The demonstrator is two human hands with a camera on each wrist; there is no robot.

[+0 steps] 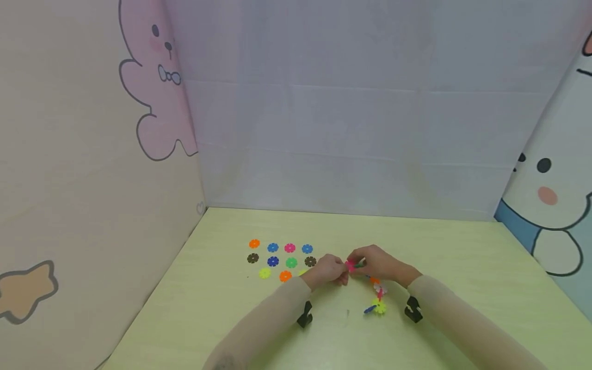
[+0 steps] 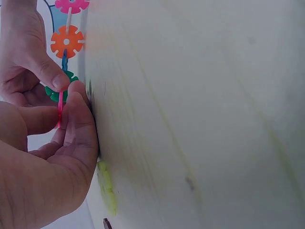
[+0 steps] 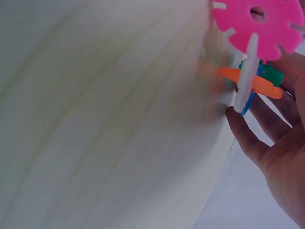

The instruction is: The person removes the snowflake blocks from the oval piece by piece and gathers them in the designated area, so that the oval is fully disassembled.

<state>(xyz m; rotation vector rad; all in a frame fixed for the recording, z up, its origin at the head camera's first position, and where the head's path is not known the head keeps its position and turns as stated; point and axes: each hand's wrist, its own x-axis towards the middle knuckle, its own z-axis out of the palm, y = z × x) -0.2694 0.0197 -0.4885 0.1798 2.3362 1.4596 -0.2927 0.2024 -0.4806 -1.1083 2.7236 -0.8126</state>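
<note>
My left hand (image 1: 329, 270) pinches a pink notched plastic disc (image 2: 60, 112) between thumb and fingers, edge-on in the left wrist view. Against it is a green disc (image 2: 51, 93), which my right hand (image 1: 376, 262) grips at the end of a chain of slotted discs. From the green one the chain runs through a blue disc (image 2: 65, 59), an orange disc (image 2: 74, 36), a white disc (image 3: 245, 81) and another pink disc (image 3: 276, 33). A yellow disc (image 1: 380, 307) and a dark blue disc (image 1: 369, 310) form its near end. Fingers partly cover the pink-green joint.
Loose discs lie in rows left of my hands, among them an orange disc (image 1: 254, 243), a green disc (image 1: 291, 262) and a yellow disc (image 1: 264, 273). My left forearm partly covers the nearest row. A pale curtain (image 1: 347, 128) hangs behind the table (image 1: 222, 318).
</note>
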